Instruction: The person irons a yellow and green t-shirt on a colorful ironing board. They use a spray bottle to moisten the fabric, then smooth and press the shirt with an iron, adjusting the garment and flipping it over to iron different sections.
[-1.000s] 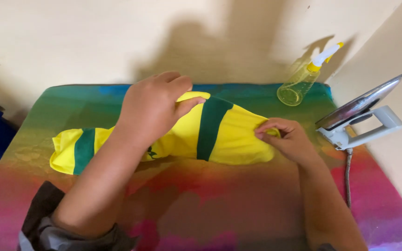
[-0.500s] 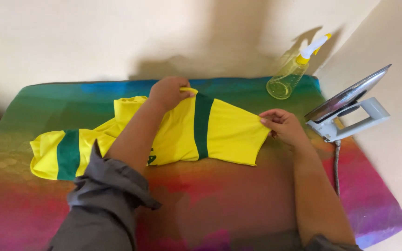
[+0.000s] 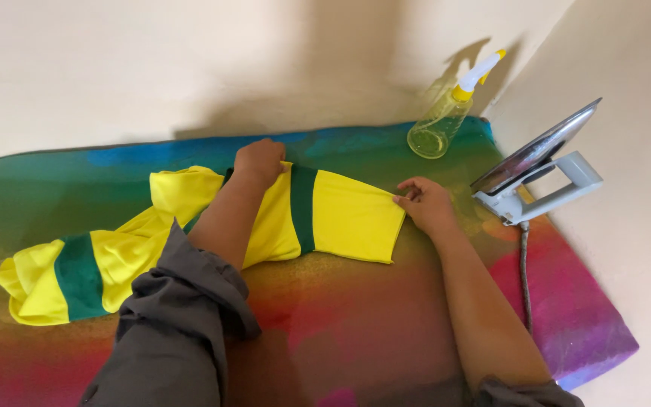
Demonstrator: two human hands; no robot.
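A yellow garment with green bands (image 3: pixel 340 218) lies spread on a rainbow-coloured padded surface (image 3: pixel 386 316). My left hand (image 3: pixel 259 160) rests at the garment's far edge near the green band, fingers curled on the cloth. My right hand (image 3: pixel 425 202) pinches the garment's right corner and holds it flat. The garment's other end (image 3: pixel 54 279), also yellow with a green band, lies bunched at the left.
A clear spray bottle with a yellow nozzle (image 3: pixel 442 120) stands at the far right of the surface. A clothes iron (image 3: pixel 544 169) stands on its heel by the right wall, its cord (image 3: pixel 525 279) trailing down. Walls close in behind and to the right.
My left hand has slid from the middle of the garment to its far edge. The view has pulled back, and the cloth lies flatter and more stretched out.
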